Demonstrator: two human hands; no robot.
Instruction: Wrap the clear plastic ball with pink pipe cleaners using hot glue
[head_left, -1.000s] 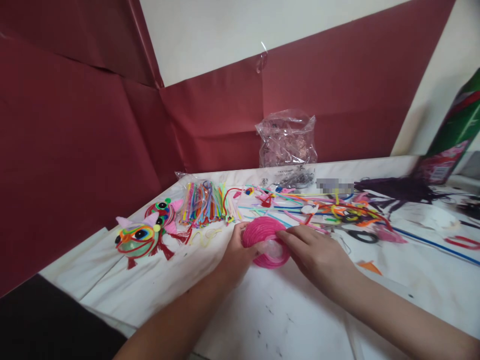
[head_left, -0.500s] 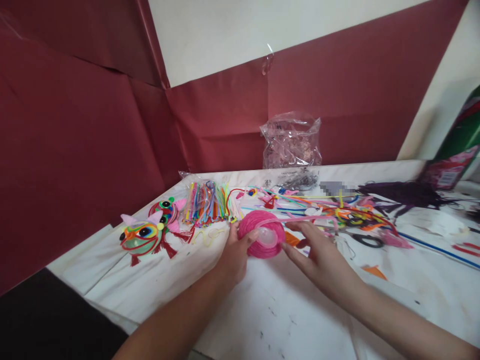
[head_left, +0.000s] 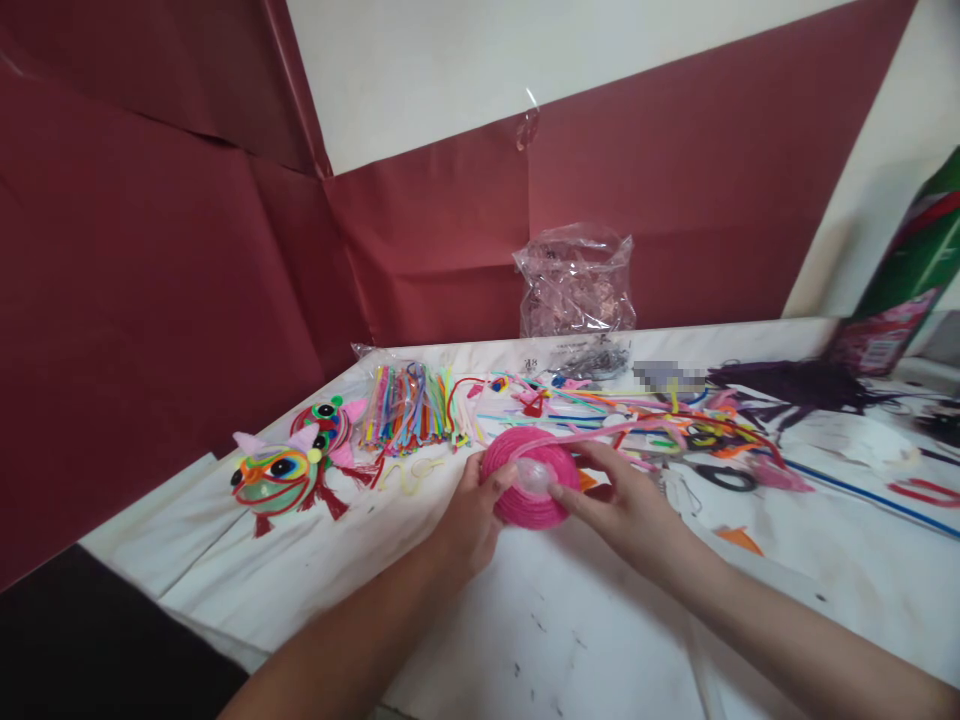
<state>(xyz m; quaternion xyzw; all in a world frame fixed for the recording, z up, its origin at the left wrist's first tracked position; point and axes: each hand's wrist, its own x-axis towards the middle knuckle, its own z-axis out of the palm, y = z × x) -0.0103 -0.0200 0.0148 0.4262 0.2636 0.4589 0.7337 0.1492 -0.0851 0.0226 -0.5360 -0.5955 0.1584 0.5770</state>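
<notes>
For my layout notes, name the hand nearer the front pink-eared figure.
Left. The left hand is right of the figure; the right hand is farther right.

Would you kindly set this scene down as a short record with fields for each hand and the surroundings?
Left hand: holds the pink ball by its left side
Right hand: holds the ball's right side
Strip: pink, stretching from the ball to the right
Left side: two toy heads
Behind: colored stems, clear bag
Far right: green box
</notes>
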